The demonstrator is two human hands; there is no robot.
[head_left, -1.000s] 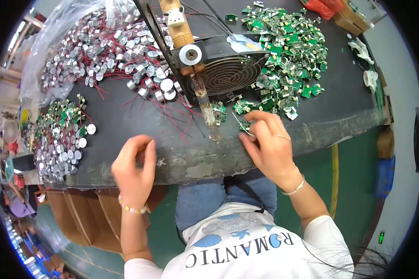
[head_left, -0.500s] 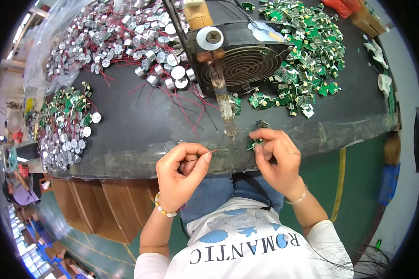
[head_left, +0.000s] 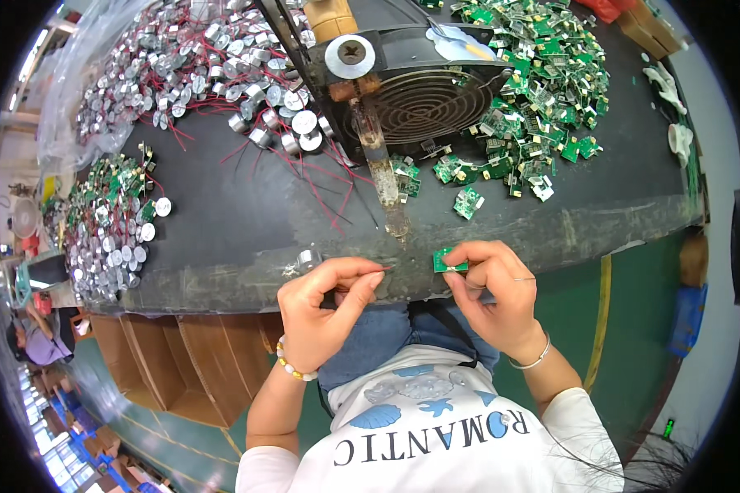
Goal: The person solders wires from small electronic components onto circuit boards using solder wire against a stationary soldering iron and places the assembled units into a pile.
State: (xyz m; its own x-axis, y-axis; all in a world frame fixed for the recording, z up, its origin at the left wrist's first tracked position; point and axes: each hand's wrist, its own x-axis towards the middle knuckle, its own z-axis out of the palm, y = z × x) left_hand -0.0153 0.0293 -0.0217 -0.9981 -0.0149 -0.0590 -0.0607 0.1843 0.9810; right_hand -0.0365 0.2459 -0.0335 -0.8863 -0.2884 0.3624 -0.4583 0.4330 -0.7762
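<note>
Both grips, head view: the left hand (head_left: 321, 308) is pinched on what looks like a thin reddish wire (head_left: 386, 269); the right hand (head_left: 497, 287) pinches a small green board (head_left: 441, 261) by its right side.
Board's place: at the table's near edge, right of the wire and apart from it.
Silver part (head_left: 307, 259): just beside the left hand, on its far side; whether the wire runs to it is hidden.
Handling: gripping the board by its edge and the wire close to its tip should give the steadiest control; a light pinch seems enough.
Metal rod (head_left: 372, 148): stained, pointing nearward between the hands; possibly hot, so best not touched.
Tabletop (head_left: 222, 201): dark, scuffed along the near edge; silver parts with red wires (head_left: 189, 74) heaped far left, green boards (head_left: 543, 74) far right, a mixed pile (head_left: 111, 238) at left.
Fan (head_left: 423, 107): black, grilled, behind the rod.
Room: green floor (head_left: 543, 370) with a yellow line (head_left: 598, 329) at right, cardboard boxes (head_left: 152, 349) near left, another person (head_left: 48, 341) at the far-left rim.
</note>
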